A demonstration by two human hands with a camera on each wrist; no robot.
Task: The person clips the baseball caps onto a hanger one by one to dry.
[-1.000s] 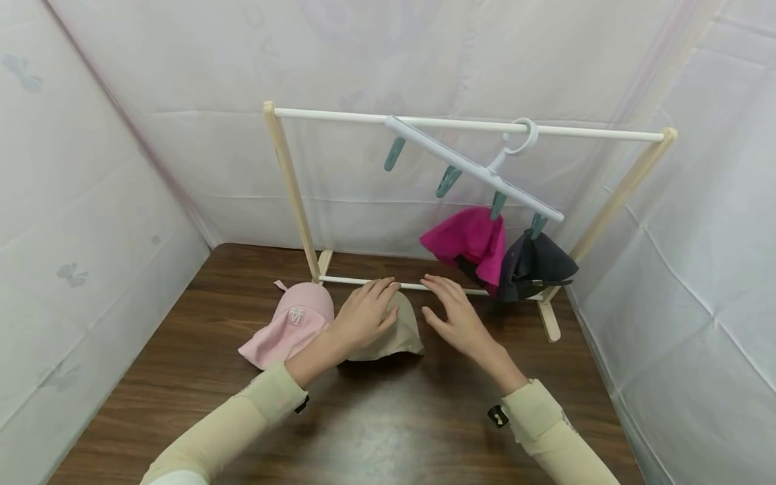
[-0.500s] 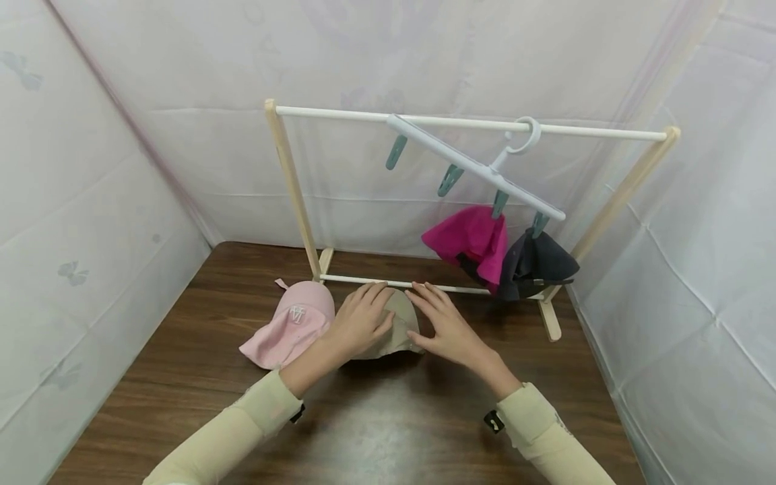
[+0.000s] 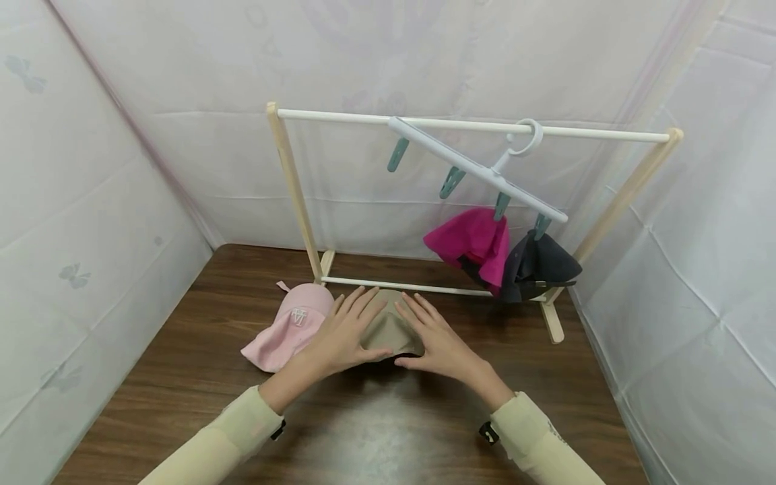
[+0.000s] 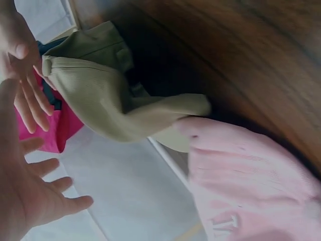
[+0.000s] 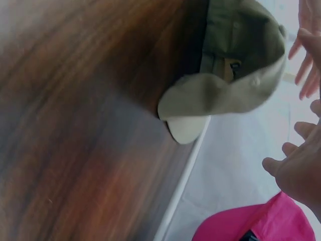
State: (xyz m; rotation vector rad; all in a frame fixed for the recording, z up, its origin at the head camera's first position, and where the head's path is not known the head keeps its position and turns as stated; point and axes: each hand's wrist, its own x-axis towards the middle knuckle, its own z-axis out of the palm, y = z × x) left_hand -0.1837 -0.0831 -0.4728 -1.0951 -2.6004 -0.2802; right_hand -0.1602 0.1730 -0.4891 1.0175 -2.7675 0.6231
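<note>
On the table lies a khaki baseball cap (image 3: pixel 389 327), partly covered in the head view by both hands. My left hand (image 3: pixel 345 337) is held over its left side, fingers spread and thumb pointing inward. Over the right side is my right hand (image 3: pixel 441 342), its fingers likewise spread. In the left wrist view a gap separates the left hand (image 4: pixel 30 196) from the khaki cap (image 4: pixel 95 90). The right wrist view shows the right hand (image 5: pixel 301 165) apart from the cap too. A pink cap (image 3: pixel 297 323) with a white emblem lies left of the khaki one.
A wooden rack (image 3: pixel 294 192) with a white top bar stands behind. From it hangs a pale blue clip hanger (image 3: pixel 473 165), tilted down to the right. Its clips (image 3: pixel 451 182) hold a magenta hat (image 3: pixel 473 242) and a dark hat (image 3: pixel 536 269). White fabric walls enclose the table (image 3: pixel 376 431).
My right hand has moved left over the khaki cap. My left hand has shifted slightly left and lower, its thumb now stretched toward the right thumb. The caps and hanger have not moved.
</note>
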